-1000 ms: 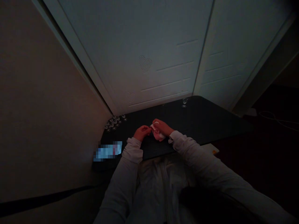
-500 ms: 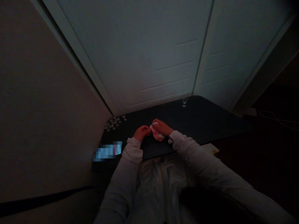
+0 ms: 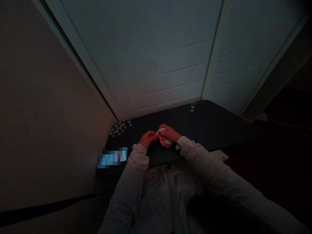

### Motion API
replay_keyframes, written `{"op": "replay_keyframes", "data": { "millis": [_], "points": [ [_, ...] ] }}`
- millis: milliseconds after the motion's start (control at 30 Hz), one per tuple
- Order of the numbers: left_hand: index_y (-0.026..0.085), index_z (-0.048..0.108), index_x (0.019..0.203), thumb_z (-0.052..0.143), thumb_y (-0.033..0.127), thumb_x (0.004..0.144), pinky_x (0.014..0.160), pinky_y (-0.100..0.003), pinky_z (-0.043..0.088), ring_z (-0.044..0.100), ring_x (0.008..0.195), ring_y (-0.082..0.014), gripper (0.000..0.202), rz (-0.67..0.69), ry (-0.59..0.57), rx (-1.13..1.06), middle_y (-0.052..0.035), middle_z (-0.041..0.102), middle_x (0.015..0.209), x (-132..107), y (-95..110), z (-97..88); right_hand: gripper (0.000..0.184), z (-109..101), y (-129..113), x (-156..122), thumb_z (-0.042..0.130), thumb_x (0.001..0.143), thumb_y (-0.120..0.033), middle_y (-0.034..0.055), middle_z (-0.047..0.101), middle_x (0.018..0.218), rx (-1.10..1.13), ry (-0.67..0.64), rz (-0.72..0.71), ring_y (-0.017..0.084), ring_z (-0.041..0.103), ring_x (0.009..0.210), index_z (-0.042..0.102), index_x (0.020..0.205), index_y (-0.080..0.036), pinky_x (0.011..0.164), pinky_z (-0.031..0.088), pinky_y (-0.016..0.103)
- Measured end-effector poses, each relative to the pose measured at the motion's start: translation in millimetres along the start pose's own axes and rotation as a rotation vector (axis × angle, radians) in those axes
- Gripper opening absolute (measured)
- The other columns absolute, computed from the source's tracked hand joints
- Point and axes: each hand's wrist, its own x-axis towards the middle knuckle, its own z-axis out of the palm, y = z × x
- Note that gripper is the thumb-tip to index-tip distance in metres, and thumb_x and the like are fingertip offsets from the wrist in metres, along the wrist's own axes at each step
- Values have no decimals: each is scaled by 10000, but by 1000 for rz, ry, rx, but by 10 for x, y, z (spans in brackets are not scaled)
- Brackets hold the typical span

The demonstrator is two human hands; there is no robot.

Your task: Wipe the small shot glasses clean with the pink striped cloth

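My right hand [image 3: 169, 132] is closed on a crumpled white cloth [image 3: 165, 142], whose loose end hangs below the fingers; it could be cloth or tissue. Just left of it, my left hand [image 3: 148, 138] is curled with its fingertips pinched at the cloth's edge. Whatever is between those fingertips is too small and dark to make out. Both hands are over the near middle part of a dark table [image 3: 180, 120]. Several small stemmed glasses [image 3: 118, 129] stand clustered at the table's left end. One more stemmed glass [image 3: 192, 107] stands upright by itself near the back edge.
A bright, blurred-out phone-like screen [image 3: 112, 158] lies at the table's left front. A white panelled door [image 3: 158, 42] rises behind the table, with a wall [image 3: 48, 113] on the left. A pale box [image 3: 220, 155] shows below the front edge; a white cable [image 3: 290, 124] lies at right.
Almost nothing differs. Both hands stay together at the cloth with only a very slight shift of the fingers, and the glasses have not moved.
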Motion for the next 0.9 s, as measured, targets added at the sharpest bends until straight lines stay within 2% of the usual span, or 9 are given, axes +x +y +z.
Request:
{"op": "replay_keyframes", "data": {
  "millis": [133, 467, 733, 900],
  "points": [
    [135, 502, 690, 643, 330, 532, 517, -224, 339, 449, 488, -63, 288, 11, -8, 5, 39, 515, 561, 9, -16, -9, 181, 4, 0, -5, 477, 638, -289, -41, 510, 607, -8, 4, -15, 70, 426, 531, 470, 785, -182, 497, 336, 174],
    [137, 501, 666, 646, 324, 517, 519, -226, 342, 445, 490, -64, 280, -5, 4, -10, 37, 520, 569, -10, 29, 16, 148, -22, -41, -28, 344, 712, -269, -36, 461, 633, 16, 12, -107, 78, 413, 597, 454, 746, -175, 550, 341, 188],
    [136, 510, 682, 643, 334, 520, 517, -224, 340, 444, 488, -63, 289, 6, 7, -6, 36, 514, 555, -5, 10, 5, 208, -4, -13, -20, 451, 665, -341, -44, 501, 626, -6, -10, -35, 70, 432, 557, 456, 801, -183, 513, 339, 177],
    [134, 509, 699, 643, 363, 515, 514, -225, 350, 449, 489, -64, 323, -14, 31, 8, 27, 524, 577, 8, -9, 5, 262, -4, -12, -24, 496, 642, -370, -38, 519, 644, -40, -8, -43, 75, 448, 569, 461, 824, -185, 507, 341, 177]
  ]
}}
